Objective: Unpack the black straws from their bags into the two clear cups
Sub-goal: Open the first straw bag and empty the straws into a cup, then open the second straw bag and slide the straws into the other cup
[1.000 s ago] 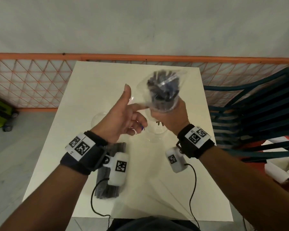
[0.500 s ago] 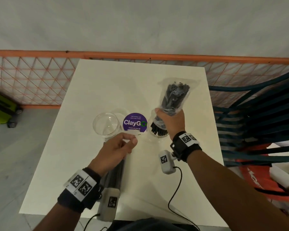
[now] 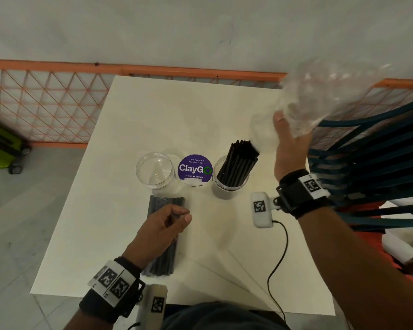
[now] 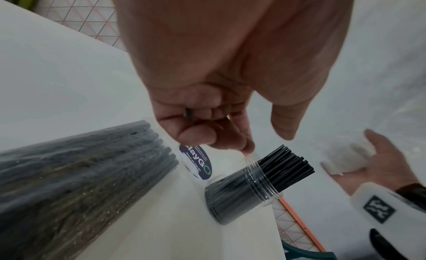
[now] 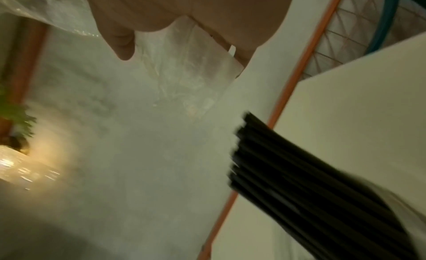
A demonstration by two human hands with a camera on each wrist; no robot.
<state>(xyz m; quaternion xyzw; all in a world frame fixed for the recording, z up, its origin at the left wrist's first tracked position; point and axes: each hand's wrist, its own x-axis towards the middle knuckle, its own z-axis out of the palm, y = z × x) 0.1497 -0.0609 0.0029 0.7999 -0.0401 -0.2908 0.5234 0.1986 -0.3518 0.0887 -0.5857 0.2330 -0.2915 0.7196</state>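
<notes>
1. Lifting clear of the table, the right hand (image 3: 290, 141) grasps the emptied clear bag (image 3: 324, 96), its fingers closed on the bag's lower end, up at the far right over the table edge.
2. Black straws (image 3: 239, 163) from that bag stand bunched in the right clear cup (image 3: 229, 184), leaning toward the far right; the left clear cup (image 3: 154, 170) stands empty.
3. Between the two cups lies a round purple sticker (image 3: 195, 168) reading "ClayGo".
4. A second bag of straws (image 3: 162, 256) lies flat on the white table (image 3: 105, 210), just near of the empty cup, still full.
5. The left hand (image 3: 163, 228) hovers over that bag with fingers curled; the left wrist view shows something small and dark pinched against the fingertips (image 4: 191, 116), but I cannot tell what it is, nor whether the hand touches the bag.
6. The step in hand looks like getting rid of the empty bag and starting on the full one. Set the wrapper well to the side, away from the cups, so it cannot drift back over them.
7. Keep the right wrist high when passing the filled cup: the leaning straws reach toward that hand and a brush could tip the cup.
8. Around the table: an orange mesh fence (image 3: 45, 103) on the far side, dark teal chair slats (image 3: 367, 163) at right, a green suitcase (image 3: 0, 148) at left. The wrist cable (image 3: 277, 263) trails across the near right of the table.
</notes>
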